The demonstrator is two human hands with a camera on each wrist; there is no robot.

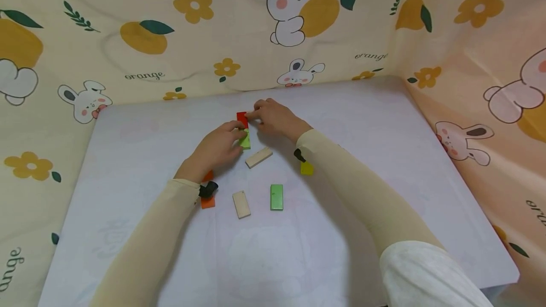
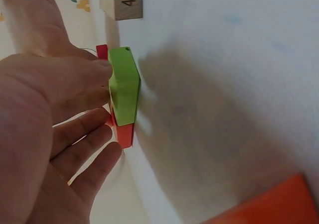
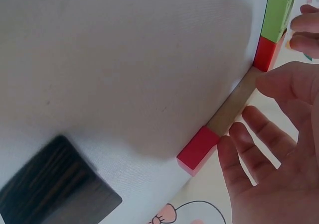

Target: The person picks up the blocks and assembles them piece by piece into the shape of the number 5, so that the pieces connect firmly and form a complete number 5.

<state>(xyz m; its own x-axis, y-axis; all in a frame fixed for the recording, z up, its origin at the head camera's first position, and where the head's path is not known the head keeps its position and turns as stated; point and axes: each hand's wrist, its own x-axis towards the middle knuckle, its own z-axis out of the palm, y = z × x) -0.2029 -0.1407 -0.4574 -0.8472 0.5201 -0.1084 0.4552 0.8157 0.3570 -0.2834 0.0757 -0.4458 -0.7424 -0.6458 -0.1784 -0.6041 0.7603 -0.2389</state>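
In the head view my left hand [image 1: 217,148] reaches over a light green block [image 1: 245,142]. The left wrist view shows my thumb and index finger pinching the near edge of this block [image 2: 124,84]. A red block [image 1: 241,118] adjoins its far end, and my right hand [image 1: 275,117] has a fingertip at that red block. In the right wrist view, a row runs from light green through red [image 3: 265,53] to a plain wooden block [image 3: 233,102] and a pinkish-red block [image 3: 197,149]. My right thumb and fingers touch the wooden block's edge; I cannot tell whether they pinch it.
Nearer me lie two loose wooden blocks, one angled [image 1: 259,157] and one nearly upright in view [image 1: 241,204], plus a green block [image 1: 277,197]. Orange [image 1: 207,202] and yellow [image 1: 306,168] pieces are partly under my arms. A dark streaked block [image 3: 60,184] shows in the right wrist view.
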